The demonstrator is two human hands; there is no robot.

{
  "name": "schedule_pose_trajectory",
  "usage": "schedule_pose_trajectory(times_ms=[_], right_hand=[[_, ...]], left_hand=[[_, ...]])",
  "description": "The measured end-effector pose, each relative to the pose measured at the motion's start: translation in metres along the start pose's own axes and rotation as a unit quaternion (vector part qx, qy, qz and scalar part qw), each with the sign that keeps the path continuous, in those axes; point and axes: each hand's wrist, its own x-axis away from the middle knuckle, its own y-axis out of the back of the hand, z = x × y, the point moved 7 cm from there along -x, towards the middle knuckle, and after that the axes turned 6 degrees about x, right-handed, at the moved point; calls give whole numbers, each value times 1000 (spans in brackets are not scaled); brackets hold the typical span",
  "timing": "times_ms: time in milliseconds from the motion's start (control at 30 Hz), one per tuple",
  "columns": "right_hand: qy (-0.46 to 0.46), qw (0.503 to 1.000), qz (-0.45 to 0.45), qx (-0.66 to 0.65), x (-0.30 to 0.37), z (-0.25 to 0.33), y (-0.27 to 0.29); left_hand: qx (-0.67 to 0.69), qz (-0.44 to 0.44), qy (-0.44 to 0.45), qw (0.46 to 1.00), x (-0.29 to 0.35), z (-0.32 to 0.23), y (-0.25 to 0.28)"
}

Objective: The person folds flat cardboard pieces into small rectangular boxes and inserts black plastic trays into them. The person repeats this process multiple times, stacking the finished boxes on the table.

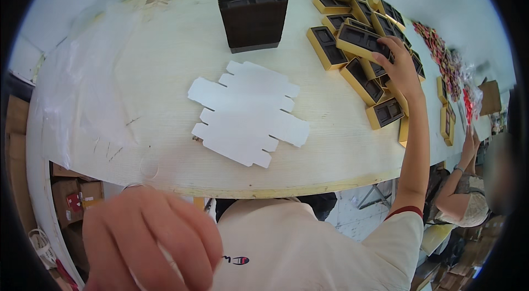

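Observation:
My right hand reaches to the heap of gold boxes at the right and grips one gold box with a dark insert at its near right end. That box lies tilted on top of others. My left hand is raised close to the camera at the lower left, its fingers curled; whatever they may hold is hidden. A flat white cardboard blank with notched flaps lies in front of me on the pale table. Behind it stands a dark brown stack of trays.
Crumpled clear plastic film covers the table's left side. Along the right lie more gold boxes and a pile of small colourful packets. Another person works at the right. Cardboard cartons stand under the table at left.

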Motion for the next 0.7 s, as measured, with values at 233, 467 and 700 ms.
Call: schedule_pose_trajectory(times_ms=[233, 467, 700], right_hand=[[228, 972, 54, 31, 24, 108, -70], [351, 933, 84, 7, 144, 207, -120], [304, 936, 170, -56, 138, 176, -103]], left_hand=[[12, -110, -50, 993, -7, 1, -28], [-143, 69, 191, 969, 24, 51, 33], [-649, -7, 316, 692, 100, 130, 91]])
